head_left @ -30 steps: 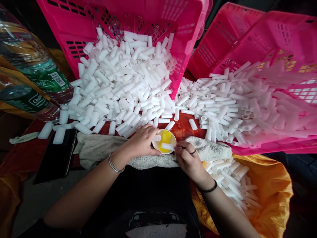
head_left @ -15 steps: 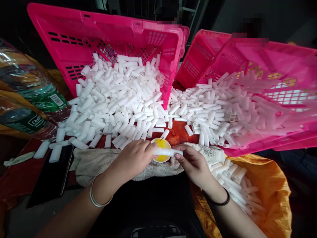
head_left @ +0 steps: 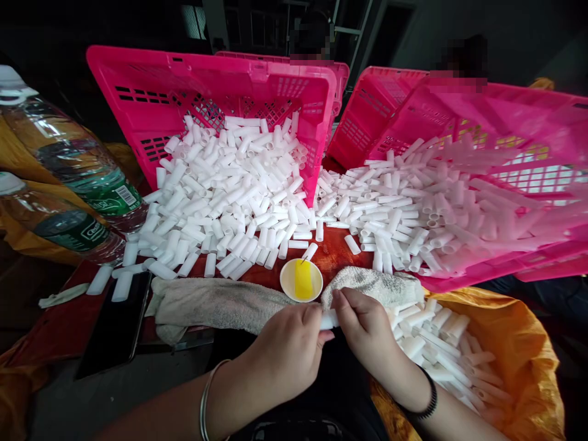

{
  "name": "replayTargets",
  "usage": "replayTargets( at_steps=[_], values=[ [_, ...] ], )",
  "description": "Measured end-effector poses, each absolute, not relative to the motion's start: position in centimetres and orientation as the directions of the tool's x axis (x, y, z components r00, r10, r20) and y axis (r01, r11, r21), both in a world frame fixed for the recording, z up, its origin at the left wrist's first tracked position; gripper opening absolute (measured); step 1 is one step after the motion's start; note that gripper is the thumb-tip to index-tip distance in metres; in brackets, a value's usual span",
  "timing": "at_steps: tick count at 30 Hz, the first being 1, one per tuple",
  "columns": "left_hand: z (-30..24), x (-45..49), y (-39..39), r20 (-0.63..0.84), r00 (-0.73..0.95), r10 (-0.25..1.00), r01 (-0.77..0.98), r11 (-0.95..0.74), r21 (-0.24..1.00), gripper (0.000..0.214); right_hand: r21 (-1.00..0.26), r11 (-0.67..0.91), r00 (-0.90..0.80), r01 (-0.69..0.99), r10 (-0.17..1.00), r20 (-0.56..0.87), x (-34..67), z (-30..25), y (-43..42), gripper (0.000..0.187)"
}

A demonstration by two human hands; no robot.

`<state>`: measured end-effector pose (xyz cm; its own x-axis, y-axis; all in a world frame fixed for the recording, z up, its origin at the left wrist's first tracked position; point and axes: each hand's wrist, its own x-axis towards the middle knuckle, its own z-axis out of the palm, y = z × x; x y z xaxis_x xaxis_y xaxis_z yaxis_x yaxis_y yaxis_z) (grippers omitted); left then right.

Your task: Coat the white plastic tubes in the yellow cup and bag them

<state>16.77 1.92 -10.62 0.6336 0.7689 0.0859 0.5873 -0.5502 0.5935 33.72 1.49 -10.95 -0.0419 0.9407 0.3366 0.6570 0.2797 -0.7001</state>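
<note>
Head view, read as a clock face about its center: holds a white tube toward 5 o'clock, bridging both hands, with only a short middle stretch showing. Grips the left end with the left hand at 6 o'clock, fingers curled tightly round it. Pinches the right end with the right hand between 4 and 5 o'clock, fingers folded in and partly hiding that end. Wears a silver bangle on the left wrist and a dark coiled band on the right. Keeps a small white bowl near both hands at 6 o'clock, untouched, with something yellow inside. Has a grayish cloth bunched along the near edge of the red bench between 7 and 8 o'clock. Shows a dark phone at 8 o'clock, with a loose tube lying across its far end, and two clear bottles near 9 o'clock, leaning. Spreads heaped white tubes from a pink crate at 11 o'clock, and more from another pink crate toward 2 o'clock. Ends at 4 o'clock with an orange sack holding further tubes.
</note>
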Motion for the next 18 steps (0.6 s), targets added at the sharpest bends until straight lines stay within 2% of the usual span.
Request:
replayTargets(
  at_steps=[2, 4, 6, 7, 9, 11, 12, 14, 16, 18],
  values=[
    [-10.8, 17.2, 1.4, 0.073, 0.633, 0.771, 0.582, -0.536, 0.612, 0.015, -0.664, 0.274, -0.032, 0.695, 0.935, 0.353, 34.1, -10.9, 0.6, 0.040],
    [-10.7, 17.4, 1.2, -0.024, 0.660, 0.751, 0.494, -0.410, 0.767, 0.013, -0.574, 0.361, -0.088, 0.735, 0.890, 0.447, 34.8, -10.6, -0.3, 0.036],
    [-10.7, 17.4, 1.1, -0.220, 0.733, 0.644, 0.349, -0.078, 0.934, 0.021, -0.485, 0.509, -0.215, 0.711, 0.814, 0.539, 35.8, -10.1, -1.1, 0.029],
    [-10.8, 17.4, 0.9, -0.312, 0.777, 0.546, 0.283, 0.140, 0.949, 0.029, -0.449, 0.591, -0.294, 0.671, 0.767, 0.571, 36.3, -9.8, -1.5, 0.026],
    [-11.3, 17.6, 0.3, -0.389, 0.867, 0.313, 0.196, 0.504, 0.841, 0.044, -0.393, 0.729, -0.422, 0.561, 0.660, 0.622, 37.2, -9.3, -2.2, 0.024],
    [-11.9, 18.0, -0.4, -0.356, 0.912, 0.202, 0.138, 0.666, 0.733, 0.054, -0.380, 0.770, -0.466, 0.513, 0.622, 0.629, 37.4, -9.2, -2.8, 0.025],
    [-12.2, 18.1, -0.7, -0.358, 0.909, 0.214, 0.126, 0.678, 0.724, 0.056, -0.400, 0.741, -0.448, 0.539, 0.655, 0.608, 37.3, -9.3, -3.0, 0.025],
    [-12.7, 18.3, -1.1, -0.396, 0.848, 0.352, 0.147, 0.562, 0.814, 0.052, -0.455, 0.602, -0.351, 0.657, 0.777, 0.522, 36.7, -9.8, -3.2, 0.026],
    [-13.1, 18.3, -1.2, -0.337, 0.755, 0.562, 0.223, 0.263, 0.939, 0.043, -0.462, 0.449, -0.246, 0.765, 0.866, 0.436, 35.9, -10.6, -3.2, 0.031],
    [-13.8, 18.2, -1.2, -0.170, 0.707, 0.686, 0.273, -0.043, 0.961, 0.034, -0.434, 0.384, -0.211, 0.815, 0.894, 0.395, 35.4, -11.3, -3.1, 0.034]
  ],
)
